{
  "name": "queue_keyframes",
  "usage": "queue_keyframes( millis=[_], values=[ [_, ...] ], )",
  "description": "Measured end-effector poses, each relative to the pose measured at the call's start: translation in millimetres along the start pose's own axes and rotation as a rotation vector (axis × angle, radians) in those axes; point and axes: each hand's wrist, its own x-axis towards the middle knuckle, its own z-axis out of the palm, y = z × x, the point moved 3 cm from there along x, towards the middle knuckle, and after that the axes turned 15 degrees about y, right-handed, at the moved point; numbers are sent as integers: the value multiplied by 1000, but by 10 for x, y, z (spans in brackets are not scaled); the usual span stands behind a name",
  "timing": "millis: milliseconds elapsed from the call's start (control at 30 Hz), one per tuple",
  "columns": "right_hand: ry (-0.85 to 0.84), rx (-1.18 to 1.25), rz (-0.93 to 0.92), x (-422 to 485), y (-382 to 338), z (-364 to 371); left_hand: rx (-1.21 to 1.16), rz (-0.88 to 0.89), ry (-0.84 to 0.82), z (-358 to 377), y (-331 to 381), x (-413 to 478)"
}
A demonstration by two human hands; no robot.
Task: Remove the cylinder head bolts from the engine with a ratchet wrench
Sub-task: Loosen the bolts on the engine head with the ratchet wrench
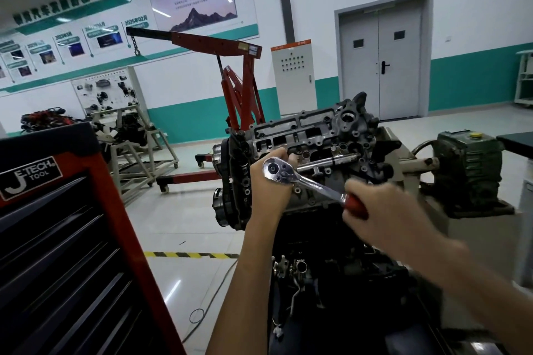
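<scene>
- The right hand [375,210] is gripping the red handle of the ratchet wrench [305,180], fingers clamped around it.
- The left hand [269,187] is holding the wrench just beneath its head, fingers curled around it.
- The engine [326,135] is sitting just beyond the left fingertips.

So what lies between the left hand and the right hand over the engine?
In the head view, only the chrome shank of the red-handled ratchet wrench spans from the left hand to the right hand, over the grey engine.
</scene>
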Motion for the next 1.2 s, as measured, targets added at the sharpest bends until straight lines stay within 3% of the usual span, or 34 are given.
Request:
queue_keyframes(
  millis=[133,200,267,367,467,567,700,800,900,967,1100,1200],
  values=[
    [-142,724,401,-484,-491,492,-53,34,-52,97,75,-20],
    [-152,799,430,-512,-568,570,-83,2,-47,90,54,-23],
    [-177,652,346,-390,-409,481,-45,17,-36,28,30,-1],
    [-209,245,68,-19,-4,113,25,60,-87,-33,47,46],
    [-112,-127,-196,431,215,-304,48,88,-153,16,107,78],
    [-5,-236,-206,554,249,-409,29,72,-131,50,112,53],
    [-25,32,58,-1,60,24,-33,-20,-4,37,-7,-11],
    [-127,469,389,-381,-266,411,-43,-5,-20,152,28,-35],
    [-227,697,437,-386,-385,494,-34,-45,11,181,43,-52],
    [-174,520,310,-184,-199,323,-13,4,-25,135,24,-33],
    [-13,-78,-145,425,177,-248,51,71,-143,69,90,104],
    [65,-201,-235,608,178,-391,56,90,-155,67,106,101]
  ],
)
